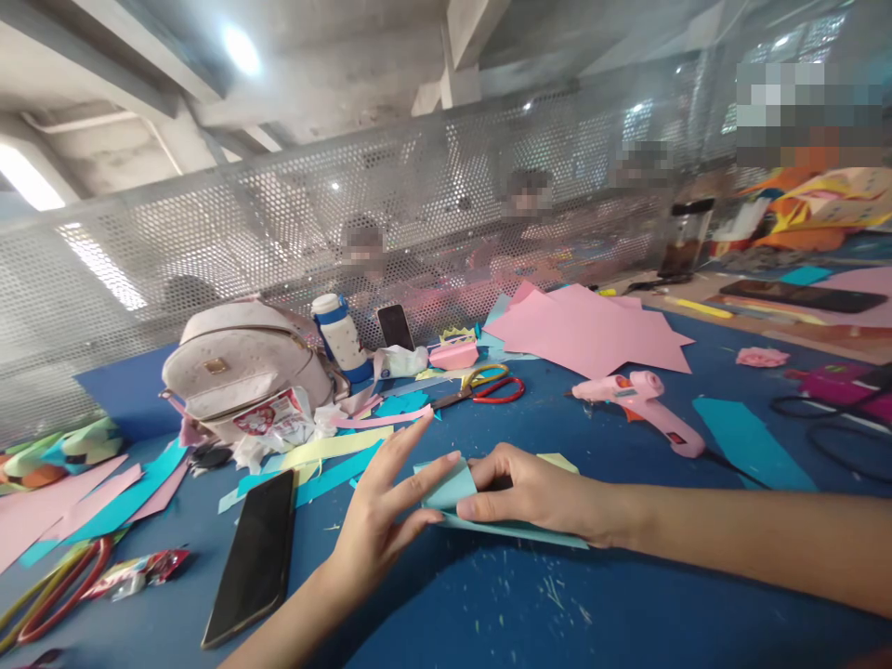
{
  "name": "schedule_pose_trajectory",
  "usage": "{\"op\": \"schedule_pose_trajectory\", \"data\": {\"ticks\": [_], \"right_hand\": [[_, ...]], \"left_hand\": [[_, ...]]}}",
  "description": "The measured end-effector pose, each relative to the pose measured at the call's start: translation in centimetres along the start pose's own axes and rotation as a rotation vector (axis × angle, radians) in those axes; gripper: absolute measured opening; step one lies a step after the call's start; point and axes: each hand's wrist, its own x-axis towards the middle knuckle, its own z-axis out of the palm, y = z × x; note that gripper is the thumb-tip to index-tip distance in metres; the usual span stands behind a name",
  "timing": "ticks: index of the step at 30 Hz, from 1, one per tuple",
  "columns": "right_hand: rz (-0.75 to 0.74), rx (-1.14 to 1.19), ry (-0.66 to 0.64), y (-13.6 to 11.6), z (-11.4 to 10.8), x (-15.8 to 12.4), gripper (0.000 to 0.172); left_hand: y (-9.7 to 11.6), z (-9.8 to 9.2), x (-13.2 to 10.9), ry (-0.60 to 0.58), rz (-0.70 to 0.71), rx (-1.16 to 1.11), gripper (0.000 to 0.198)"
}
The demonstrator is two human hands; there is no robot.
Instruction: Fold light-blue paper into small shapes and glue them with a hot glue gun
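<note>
A folded sheet of light blue paper (pixel 450 486) lies on the blue table in front of me, part of it standing up in a bend. My right hand (pixel 519 488) comes in from the right and is closed on the paper, thumb in front and curled fingers behind. At the paper's left end is my left hand (pixel 390 502), its fingers spread, with the index finger and thumb along the edge. A small yellow piece of paper (pixel 559 462) shows behind my right wrist. Beyond my hands lie scissors with red and yellow handles (pixel 480 386).
A pink glue gun (pixel 637 404) rests at the right. Left of my hands is a black phone (pixel 255 557), with a pale backpack (pixel 237 362) and a bottle (pixel 339 334) behind. Pink sheets (pixel 592 330) are piled at the back, before a perforated screen (pixel 432 214).
</note>
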Motion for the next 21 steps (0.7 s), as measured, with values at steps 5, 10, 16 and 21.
{"op": "schedule_pose_trajectory", "data": {"ticks": [5, 10, 16, 21], "right_hand": [[-0.015, 0.015, -0.073, -0.4, 0.3, -0.4, 0.037], [0.044, 0.065, -0.065, -0.5, 0.6, -0.9, 0.034], [0.165, 0.242, -0.020, -0.8, 1.1, -1.0, 0.031], [0.190, 0.332, -0.104, -0.9, 1.3, -1.0, 0.035]], "left_hand": [[-0.5, -0.5, 0.3, 0.027, 0.140, 0.182, 0.051], [-0.5, -0.8, 0.4, 0.032, 0.232, 0.310, 0.055], [-0.3, -0.9, 0.5, 0.063, 0.284, 0.350, 0.055], [-0.2, -1.0, 0.5, 0.057, 0.300, 0.368, 0.055]]}}
